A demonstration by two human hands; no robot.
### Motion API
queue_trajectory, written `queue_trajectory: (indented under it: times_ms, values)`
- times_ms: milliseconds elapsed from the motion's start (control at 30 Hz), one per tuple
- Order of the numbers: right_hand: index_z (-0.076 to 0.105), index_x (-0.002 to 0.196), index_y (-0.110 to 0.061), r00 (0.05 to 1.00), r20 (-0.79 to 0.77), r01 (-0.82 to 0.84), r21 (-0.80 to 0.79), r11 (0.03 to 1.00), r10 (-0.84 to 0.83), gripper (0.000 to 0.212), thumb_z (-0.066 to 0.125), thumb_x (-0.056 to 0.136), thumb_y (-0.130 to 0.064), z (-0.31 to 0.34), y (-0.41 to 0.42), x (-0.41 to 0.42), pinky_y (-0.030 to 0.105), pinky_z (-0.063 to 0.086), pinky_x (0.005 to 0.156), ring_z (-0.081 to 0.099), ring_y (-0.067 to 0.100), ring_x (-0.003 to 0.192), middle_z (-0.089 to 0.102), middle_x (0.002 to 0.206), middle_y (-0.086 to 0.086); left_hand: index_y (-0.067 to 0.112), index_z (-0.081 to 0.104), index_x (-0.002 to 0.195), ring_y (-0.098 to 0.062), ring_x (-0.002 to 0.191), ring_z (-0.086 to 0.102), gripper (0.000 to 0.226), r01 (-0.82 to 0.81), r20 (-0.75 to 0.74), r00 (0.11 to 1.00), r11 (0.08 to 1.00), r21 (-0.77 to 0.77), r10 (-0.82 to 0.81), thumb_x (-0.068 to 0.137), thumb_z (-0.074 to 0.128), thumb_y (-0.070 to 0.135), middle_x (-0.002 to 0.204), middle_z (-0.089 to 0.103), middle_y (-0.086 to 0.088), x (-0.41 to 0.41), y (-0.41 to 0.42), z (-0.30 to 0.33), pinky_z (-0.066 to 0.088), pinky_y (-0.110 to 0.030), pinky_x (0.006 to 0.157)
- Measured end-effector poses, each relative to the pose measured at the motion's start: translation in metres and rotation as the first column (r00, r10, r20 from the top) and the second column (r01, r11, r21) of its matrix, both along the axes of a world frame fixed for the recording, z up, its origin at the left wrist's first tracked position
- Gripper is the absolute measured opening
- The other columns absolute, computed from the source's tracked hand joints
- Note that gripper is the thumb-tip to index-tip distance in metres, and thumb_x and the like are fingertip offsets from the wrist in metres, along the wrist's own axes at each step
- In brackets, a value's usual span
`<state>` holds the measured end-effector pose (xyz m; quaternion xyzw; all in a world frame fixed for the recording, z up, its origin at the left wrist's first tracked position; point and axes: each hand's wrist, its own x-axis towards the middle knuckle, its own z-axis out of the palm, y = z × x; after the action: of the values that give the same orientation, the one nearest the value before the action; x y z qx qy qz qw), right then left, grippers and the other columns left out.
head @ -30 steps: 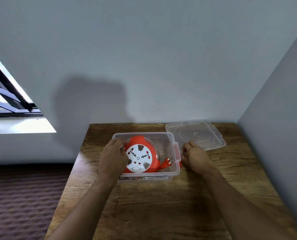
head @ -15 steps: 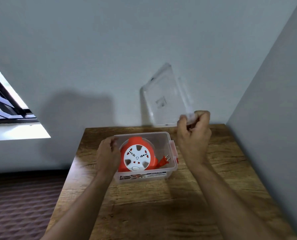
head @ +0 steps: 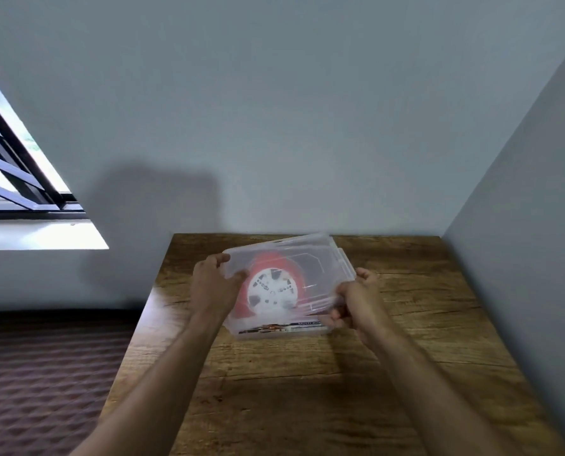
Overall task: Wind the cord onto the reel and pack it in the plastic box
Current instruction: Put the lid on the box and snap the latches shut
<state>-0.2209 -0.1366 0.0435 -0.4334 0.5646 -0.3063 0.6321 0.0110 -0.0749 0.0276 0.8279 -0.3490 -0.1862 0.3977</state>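
Lid (head: 307, 258) tilted over plastic box (head: 274, 332), long axis left-right, far edge higher. Left hand (head: 212, 286) pinching lid's left end, right hand (head: 357, 299) pinching right end; needs lowering flat over reel (head: 272, 291).

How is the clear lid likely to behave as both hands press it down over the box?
The lid looks thin and clear, so it probably flexes when squeezed at its ends. Its smooth plastic could slip, though the left hand and right hand grip opposite sides. It sits tilted over the box and the orange reel, so it may need pressing to seat.
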Motion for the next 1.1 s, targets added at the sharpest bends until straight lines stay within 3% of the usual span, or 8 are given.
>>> queue_trajectory:
  times_ms: [100, 167, 333, 567, 700, 833, 933, 1100]
  values:
    - [0.04, 0.118, -0.021, 0.928, -0.369, -0.117, -0.152, 0.981, 0.053, 0.029, 0.059, 0.097, -0.022, 0.0, -0.003, -0.003, 0.034, 0.057, 0.046, 0.065, 0.022, 0.049, 0.07, 0.088, 0.013, 0.01, 0.057, 0.139, -0.029, 0.116, 0.066, 0.057, -0.043, -0.007, 0.999, 0.999, -0.012, 0.043, 0.087, 0.077, 0.02, 0.135, 0.065, -0.01, 0.003, 0.003, 0.001, 0.057, -0.04, 0.09]
    - [0.046, 0.106, -0.024, 0.75, -0.661, -0.244, -0.257, 0.935, 0.014, 0.027, 0.062, 0.095, -0.041, -0.001, -0.006, -0.008, 0.03, 0.057, 0.045, 0.068, 0.017, 0.054, 0.066, 0.085, 0.0, 0.013, 0.056, 0.141, -0.026, 0.117, 0.066, 0.055, -0.05, -0.057, 0.997, 0.998, -0.035, 0.048, 0.089, 0.074, 0.017, 0.133, 0.069, -0.005, 0.009, 0.006, 0.002, 0.057, -0.045, 0.097]
    - [0.068, 0.094, -0.015, 0.526, -0.85, -0.386, -0.24, 0.891, -0.002, 0.041, 0.065, 0.087, -0.056, -0.003, -0.022, -0.01, 0.031, 0.058, 0.06, 0.066, 0.014, 0.061, 0.065, 0.076, -0.005, 0.022, 0.06, 0.139, -0.02, 0.11, 0.069, 0.044, 0.058, -0.169, 0.983, 0.997, -0.049, -0.065, 0.095, 0.066, 0.018, 0.128, 0.071, 0.002, 0.019, 0.01, 0.006, 0.059, -0.046, 0.093]
    - [0.071, 0.1, -0.005, 0.596, -0.794, -0.367, -0.138, 0.92, 0.119, 0.031, 0.079, 0.082, -0.029, 0.007, -0.044, 0.007, 0.03, 0.055, 0.052, 0.066, 0.018, 0.063, 0.067, 0.083, 0.005, 0.013, 0.061, 0.136, -0.026, 0.114, 0.068, 0.054, -0.067, -0.163, 0.984, 0.998, 0.017, 0.068, 0.087, 0.078, 0.027, 0.13, 0.071, -0.006, 0.021, 0.004, 0.006, 0.054, -0.044, 0.096]
    - [0.066, 0.081, -0.006, 0.614, -0.777, -0.343, -0.099, 0.934, 0.143, 0.019, 0.081, 0.08, -0.017, 0.012, -0.055, 0.012, 0.025, 0.051, 0.042, 0.068, 0.017, 0.054, 0.067, 0.075, 0.006, 0.008, 0.075, 0.114, -0.026, 0.089, 0.074, 0.037, -0.159, -0.368, 0.915, 0.986, 0.056, 0.168, 0.084, 0.08, 0.029, 0.104, 0.078, -0.008, 0.025, 0.005, 0.002, 0.063, -0.041, 0.079]
    - [0.068, 0.079, 0.004, 0.7, -0.681, -0.266, 0.033, 0.963, 0.216, 0.01, 0.073, 0.085, -0.003, 0.013, -0.073, 0.009, 0.04, 0.063, 0.059, 0.072, 0.026, 0.053, 0.073, 0.069, 0.016, 0.002, 0.074, 0.097, -0.022, 0.074, 0.073, 0.019, -0.181, -0.578, 0.794, 0.981, 0.07, 0.187, 0.089, 0.076, 0.019, 0.087, 0.075, -0.008, 0.032, 0.005, 0.003, 0.058, -0.03, 0.056]
    - [0.07, 0.084, 0.006, 0.773, -0.534, -0.294, 0.177, 0.939, 0.343, 0.007, 0.073, 0.086, 0.0, 0.013, -0.084, 0.003, 0.044, 0.062, 0.068, 0.073, 0.029, 0.065, 0.073, 0.075, 0.017, 0.002, 0.071, 0.092, -0.025, 0.078, 0.072, 0.012, -0.176, -0.674, 0.711, 0.979, 0.106, 0.201, 0.089, 0.075, 0.013, 0.091, 0.074, -0.012, 0.037, 0.003, 0.003, 0.058, -0.036, 0.06]
    - [0.07, 0.091, 0.001, 0.807, -0.367, -0.36, 0.317, 0.878, 0.463, 0.009, 0.074, 0.083, 0.002, 0.012, -0.091, -0.005, 0.041, 0.059, 0.06, 0.067, 0.029, 0.084, 0.07, 0.096, 0.017, 0.004, 0.07, 0.102, -0.034, 0.089, 0.071, 0.018, -0.058, -0.739, 0.647, 0.979, 0.197, 0.187, 0.093, 0.072, 0.02, 0.1, 0.073, -0.014, 0.041, 0.001, 0.005, 0.061, -0.048, 0.069]
